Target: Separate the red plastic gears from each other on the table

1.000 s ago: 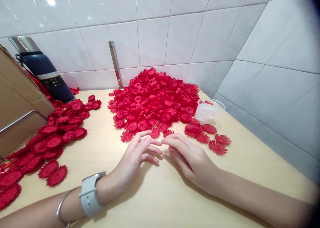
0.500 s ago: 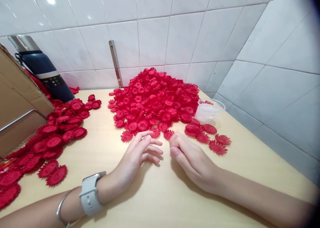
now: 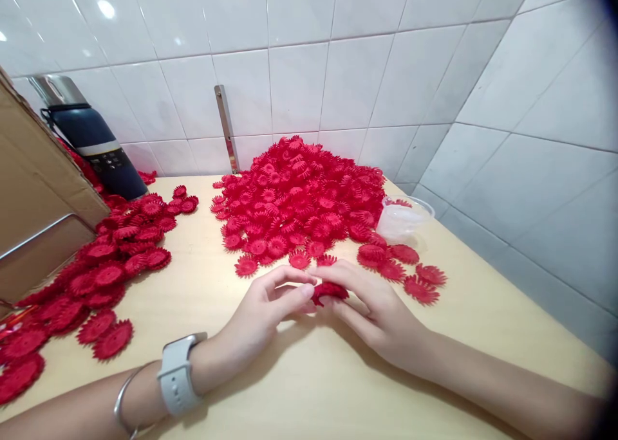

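A pale wooden table [image 3: 309, 388] fills a white-tiled corner. Nearest me, my left hand [image 3: 261, 314] and right hand [image 3: 374, 305] now meet at table centre, both pinching one red flower [image 3: 329, 291] between fingertips; a moment ago they lay flat and held nothing, so a piece is now picked up. At twelve o'clock lies the big pile [image 3: 302, 199], a clear cup [image 3: 403, 216] at two, a flatter heap [image 3: 103, 266] at nine, a flask [image 3: 94, 147] beyond it.
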Motion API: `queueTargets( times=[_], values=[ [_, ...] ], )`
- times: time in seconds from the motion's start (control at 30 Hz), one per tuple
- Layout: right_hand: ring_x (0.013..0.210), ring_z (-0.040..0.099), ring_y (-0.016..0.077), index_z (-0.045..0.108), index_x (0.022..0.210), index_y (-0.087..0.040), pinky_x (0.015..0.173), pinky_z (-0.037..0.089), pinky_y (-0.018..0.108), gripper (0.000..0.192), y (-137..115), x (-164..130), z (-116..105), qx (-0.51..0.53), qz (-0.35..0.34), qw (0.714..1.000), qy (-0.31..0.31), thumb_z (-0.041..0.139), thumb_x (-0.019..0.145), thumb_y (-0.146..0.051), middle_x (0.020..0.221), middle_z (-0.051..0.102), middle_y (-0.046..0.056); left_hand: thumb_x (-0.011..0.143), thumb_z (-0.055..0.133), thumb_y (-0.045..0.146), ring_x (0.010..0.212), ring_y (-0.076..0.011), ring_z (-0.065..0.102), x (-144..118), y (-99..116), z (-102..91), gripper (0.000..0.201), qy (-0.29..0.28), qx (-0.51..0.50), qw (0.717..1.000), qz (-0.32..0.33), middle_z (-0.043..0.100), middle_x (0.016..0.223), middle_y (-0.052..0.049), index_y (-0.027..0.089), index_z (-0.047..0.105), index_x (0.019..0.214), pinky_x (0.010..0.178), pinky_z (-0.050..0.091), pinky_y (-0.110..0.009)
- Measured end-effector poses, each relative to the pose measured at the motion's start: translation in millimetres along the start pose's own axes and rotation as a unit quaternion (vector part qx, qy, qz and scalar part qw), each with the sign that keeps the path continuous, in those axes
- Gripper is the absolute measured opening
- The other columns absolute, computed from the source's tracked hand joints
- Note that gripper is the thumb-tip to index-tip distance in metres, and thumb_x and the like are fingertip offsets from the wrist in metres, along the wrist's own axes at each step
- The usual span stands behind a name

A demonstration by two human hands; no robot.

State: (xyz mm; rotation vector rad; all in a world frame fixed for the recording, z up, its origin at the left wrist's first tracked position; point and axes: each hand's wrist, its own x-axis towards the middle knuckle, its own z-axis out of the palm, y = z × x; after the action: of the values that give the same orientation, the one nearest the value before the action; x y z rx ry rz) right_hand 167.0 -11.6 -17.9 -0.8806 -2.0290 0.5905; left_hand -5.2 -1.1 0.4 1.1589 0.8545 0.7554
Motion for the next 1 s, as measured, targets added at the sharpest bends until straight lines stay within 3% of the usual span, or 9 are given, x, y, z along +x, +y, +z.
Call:
queueTargets(
  times=[0.1, 0.2, 0.3, 0.4, 0.5, 0.6, 0.73, 0.93, 1.0],
  values=[
    [0.072, 0.058, 0.0131, 0.05, 0.09, -0.02, 0.062, 0.048, 0.024, 0.013, -0.3, 0.5, -1.2, 0.101, 0.093, 0.991, 0.003, 0.051, 0.08, -0.013, 0.078, 0.059, 0.001, 0.074, 0.059, 0.025, 0.077, -0.0148, 0.058, 1.0, -2.0, -0.8, 0.013, -0.013, -0.005, 1.0, -0.016, 0.062, 0.081, -0.003, 0.015, 0.06, 0.082, 0.074, 0.045, -0.029],
    [0.072, 0.057, 0.0128, 0.057, 0.08, -0.019, 0.063, 0.047, 0.023, 0.005, 0.6, 1.0, -3.1, 0.112, 0.097, 0.989, -0.011, 0.053, 0.08, -0.016, 0.077, 0.058, 0.001, 0.073, 0.061, 0.024, 0.074, -0.0146, 0.059, 1.9, -3.5, -1.5, 0.016, -0.026, -0.026, 0.999, -0.027, 0.063, 0.081, -0.004, 0.014, 0.06, 0.085, 0.072, 0.047, -0.03],
    [0.08, 0.055, 0.0139, 0.062, 0.091, -0.022, 0.07, 0.045, 0.026, 0.017, 2.2, 1.9, -4.5, 0.073, 0.071, 0.995, -0.024, 0.047, 0.083, -0.018, 0.087, 0.056, 0.004, 0.071, 0.064, 0.019, 0.075, -0.015, 0.06, 2.3, -3.3, -1.2, 0.025, -0.046, -0.043, 0.998, -0.02, 0.064, 0.086, -0.006, 0.016, 0.059, 0.095, 0.07, 0.048, -0.03],
    [0.083, 0.053, 0.0143, 0.057, 0.108, -0.024, 0.074, 0.045, 0.028, 0.027, 2.9, 2.2, -4.0, 0.045, 0.07, 0.995, -0.052, 0.042, 0.086, -0.021, 0.092, 0.053, 0.004, 0.07, 0.064, 0.016, 0.077, -0.0138, 0.059, 2.4, -2.3, -0.1, 0.028, -0.074, -0.051, 0.996, -0.019, 0.064, 0.088, -0.006, 0.016, 0.061, 0.098, 0.069, 0.048, -0.026],
    [0.072, 0.055, 0.013, 0.052, 0.11, -0.021, 0.062, 0.046, 0.025, 0.027, 1.3, 1.9, -2.8, 0.041, 0.123, 0.992, -0.011, 0.045, 0.085, -0.026, 0.087, 0.055, 0.004, 0.069, 0.065, 0.014, 0.075, -0.0126, 0.059, 2.6, -2.0, 0.1, 0.029, -0.058, -0.057, 0.996, -0.039, 0.065, 0.084, -0.005, 0.016, 0.063, 0.098, 0.071, 0.047, -0.025],
    [0.055, 0.051, 0.0098, 0.054, 0.095, -0.017, 0.048, 0.042, 0.022, 0.018, -1.2, 1.8, -2.5, 0.046, 0.167, 0.984, 0.045, 0.043, 0.085, -0.028, 0.075, 0.057, 0.002, 0.068, 0.066, 0.016, 0.071, -0.0122, 0.058, 2.3, -1.6, -0.7, 0.024, -0.027, -0.04, 0.998, -0.038, 0.065, 0.078, -0.004, 0.015, 0.065, 0.091, 0.07, 0.047, -0.026],
    [0.052, 0.05, 0.0089, 0.055, 0.083, -0.017, 0.045, 0.039, 0.02, 0.014, -4.0, 1.3, -3.1, 0.024, 0.117, 0.992, 0.029, 0.042, 0.085, -0.023, 0.065, 0.055, 0.0, 0.068, 0.065, 0.018, 0.064, -0.0119, 0.058, 1.7, 0.4, -1.3, 0.009, -0.014, -0.015, 1.0, -0.024, 0.064, 0.07, -0.004, 0.011, 0.066, 0.074, 0.065, 0.047, -0.024],
    [0.057, 0.051, 0.0109, 0.052, 0.089, -0.016, 0.051, 0.044, 0.022, 0.01, -3.0, -1.1, -0.7, -0.012, 0.048, 0.998, 0.027, 0.048, 0.081, -0.021, 0.069, 0.056, 0.002, 0.071, 0.061, 0.018, 0.055, -0.0118, 0.057, 1.6, 1.5, -2.9, 0.014, -0.024, 0.007, 0.999, -0.029, 0.061, 0.059, -0.004, 0.008, 0.065, 0.062, 0.059, 0.045, -0.024],
    [0.071, 0.054, 0.0155, 0.049, 0.101, -0.016, 0.061, 0.048, 0.027, 0.032, -0.7, -2.0, 1.9, -0.036, -0.008, 0.999, 0.031, 0.06, 0.073, -0.026, 0.085, 0.057, 0.007, 0.07, 0.061, 0.017, 0.055, -0.0107, 0.056, 1.2, 1.6, -2.8, 0.012, -0.031, 0.019, 0.999, -0.023, 0.061, 0.058, -0.003, 0.008, 0.065, 0.063, 0.058, 0.044, -0.022]
  ],
)
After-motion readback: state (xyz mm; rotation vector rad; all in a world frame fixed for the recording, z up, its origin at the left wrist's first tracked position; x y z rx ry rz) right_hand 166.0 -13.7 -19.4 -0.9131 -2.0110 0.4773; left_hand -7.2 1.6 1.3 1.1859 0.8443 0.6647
